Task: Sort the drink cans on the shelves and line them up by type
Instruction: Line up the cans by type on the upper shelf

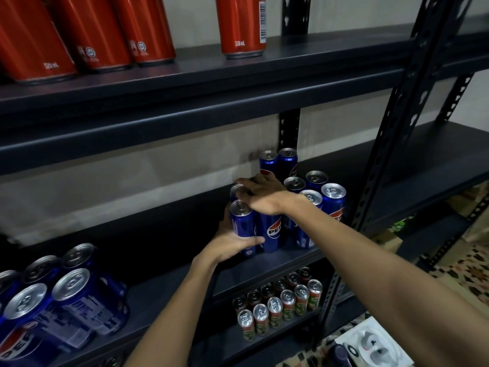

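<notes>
I see a dark metal shelf point(312, 256) with a bunch of blue cans point(332, 201) standing on its middle board, near the right post. The left hand point(232, 243) is at the front left of that bunch. Its fingers and thumb curl round one blue can point(239, 221) and hold it upright. The right hand point(260, 196) lies on top of the bunch with fingers stretched flat over the can tops, holding nothing that I can see. More blue cans point(79, 295) stand far left of the bunch. Red cans point(105, 30) stand on the board above it. Small green-and-red cans point(288, 304) stand in rows on the board below it.
</notes>
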